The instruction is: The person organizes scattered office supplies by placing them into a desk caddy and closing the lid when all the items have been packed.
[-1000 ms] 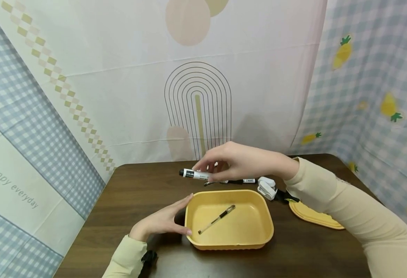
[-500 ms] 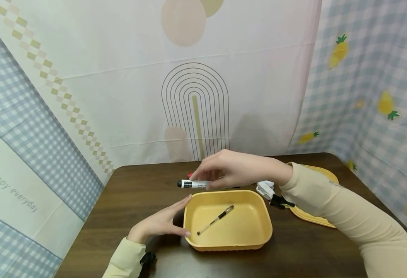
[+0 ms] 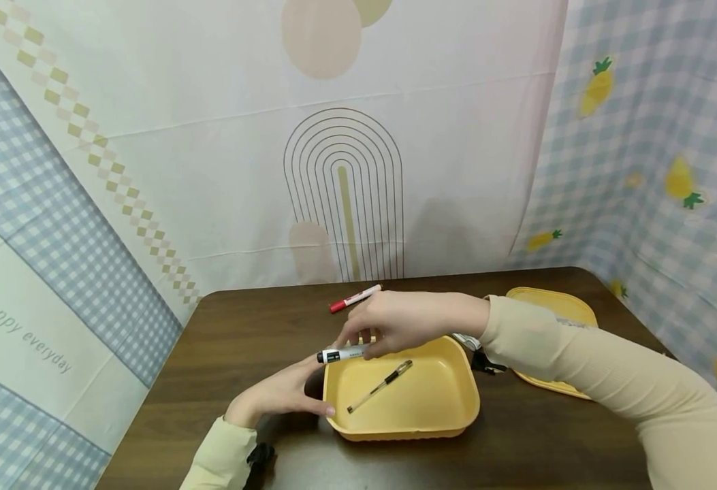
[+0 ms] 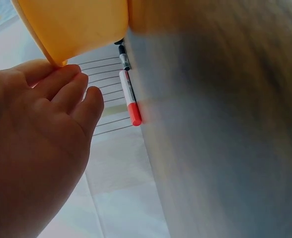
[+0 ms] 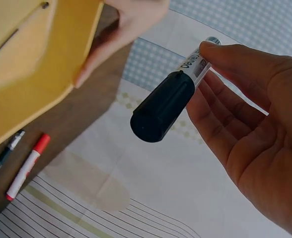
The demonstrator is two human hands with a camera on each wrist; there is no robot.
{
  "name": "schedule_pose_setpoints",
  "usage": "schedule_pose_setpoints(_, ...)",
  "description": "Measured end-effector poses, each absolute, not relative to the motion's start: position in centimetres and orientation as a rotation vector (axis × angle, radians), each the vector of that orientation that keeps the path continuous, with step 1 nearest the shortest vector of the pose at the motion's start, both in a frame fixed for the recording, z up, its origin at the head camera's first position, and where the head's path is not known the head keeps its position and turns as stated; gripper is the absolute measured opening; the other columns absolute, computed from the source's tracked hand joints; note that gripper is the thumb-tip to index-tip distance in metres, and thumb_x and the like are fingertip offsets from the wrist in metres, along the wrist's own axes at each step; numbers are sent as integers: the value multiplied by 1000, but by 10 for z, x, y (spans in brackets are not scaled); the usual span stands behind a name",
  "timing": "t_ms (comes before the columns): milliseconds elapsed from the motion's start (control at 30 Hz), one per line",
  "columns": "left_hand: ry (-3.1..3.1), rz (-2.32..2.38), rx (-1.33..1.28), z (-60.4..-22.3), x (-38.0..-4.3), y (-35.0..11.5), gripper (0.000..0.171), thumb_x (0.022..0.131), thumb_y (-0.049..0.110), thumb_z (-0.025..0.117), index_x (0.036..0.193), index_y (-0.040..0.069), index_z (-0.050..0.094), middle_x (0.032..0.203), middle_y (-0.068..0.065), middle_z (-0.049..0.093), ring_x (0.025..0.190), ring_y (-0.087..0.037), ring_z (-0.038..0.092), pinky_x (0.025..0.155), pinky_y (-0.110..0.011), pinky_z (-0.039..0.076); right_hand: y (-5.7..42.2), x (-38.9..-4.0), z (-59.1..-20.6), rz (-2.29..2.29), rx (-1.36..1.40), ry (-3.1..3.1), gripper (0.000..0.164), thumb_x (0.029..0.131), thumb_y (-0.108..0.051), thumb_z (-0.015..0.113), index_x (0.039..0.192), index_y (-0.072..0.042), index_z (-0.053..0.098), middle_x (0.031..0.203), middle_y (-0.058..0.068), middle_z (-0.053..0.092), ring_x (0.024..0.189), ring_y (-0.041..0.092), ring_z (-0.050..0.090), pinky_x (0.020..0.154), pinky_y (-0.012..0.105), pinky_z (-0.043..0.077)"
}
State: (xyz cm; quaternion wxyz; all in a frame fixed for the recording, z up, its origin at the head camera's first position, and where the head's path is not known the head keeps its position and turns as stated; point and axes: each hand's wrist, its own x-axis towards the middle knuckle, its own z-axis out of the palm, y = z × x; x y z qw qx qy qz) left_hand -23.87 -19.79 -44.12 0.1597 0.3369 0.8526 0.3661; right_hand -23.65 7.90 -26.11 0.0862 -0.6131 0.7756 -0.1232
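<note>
My right hand (image 3: pixel 389 323) pinches a white whiteboard marker (image 3: pixel 346 353) with a black cap, raised over the back left part of a yellow plastic box (image 3: pixel 425 401). In the right wrist view, the marker's black cap (image 5: pixel 161 109) points away from the thumb and fingers. A clear gel pen (image 3: pixel 380 386) with a black grip lies diagonally inside the box. At the box's left end, my left hand (image 3: pixel 278 391) holds the side, with the thumb at the front corner and the fingers toward the back corner. The left wrist view shows its fingertips (image 4: pixel 89 96) beside the yellow wall.
Behind the box a red-capped marker (image 3: pixel 355 298) lies on the dark wooden table (image 3: pixel 242 327). A black marker (image 4: pixel 123 57) lies close to it. To the right are a yellow lid (image 3: pixel 554 303) and a white item (image 3: pixel 468 341), partly covered by the right arm.
My right hand has come down and toward the box with the black-capped marker, uncovering the red marker behind it. The left hand stays at the box's left end.
</note>
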Motion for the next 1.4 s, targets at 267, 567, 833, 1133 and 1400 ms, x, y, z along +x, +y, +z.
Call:
schedule_pose_setpoints(267,2470,974,953,-442,-238,-199,107,83,46,82,163,23,15,168,2,16,151,-20,18,118,-54,23,78,-236,-272,-294,-1737,2290,28,93,-8,72,120,-13,72,99,-8,67,88,3,61,78,16,49)
schedule_pose_setpoints(567,2481,952,948,-439,-237,-200,108,82,47,82,163,26,15,168,3,16,151,-19,18,118,-54,24,77,-237,-282,-183,-1630,2292,31,94,-10,73,124,-15,71,102,-8,67,88,1,61,78,16,50)
schedule_pose_setpoints(833,2479,950,954,-439,-238,-200,110,81,51,82,164,23,15,168,3,15,151,-19,18,118,-53,24,79,-239,-287,-140,-1669,2258,30,93,-9,73,122,-12,72,102,-7,68,89,3,62,80,16,49)
schedule_pose_setpoints(1133,2481,953,937,-438,-237,-201,110,81,51,82,164,23,14,168,4,15,151,-19,17,118,-53,23,82,-239,-291,-114,-1691,2254,29,92,-7,74,120,-11,72,100,-6,69,89,6,64,81,17,50)
schedule_pose_setpoints(1400,2485,954,944,-438,-237,-200,110,81,52,81,164,23,15,167,5,15,151,-19,17,119,-52,23,81,-240,-306,-96,-1604,2248,29,91,-7,75,120,-12,72,98,-8,69,85,1,62,77,16,49)
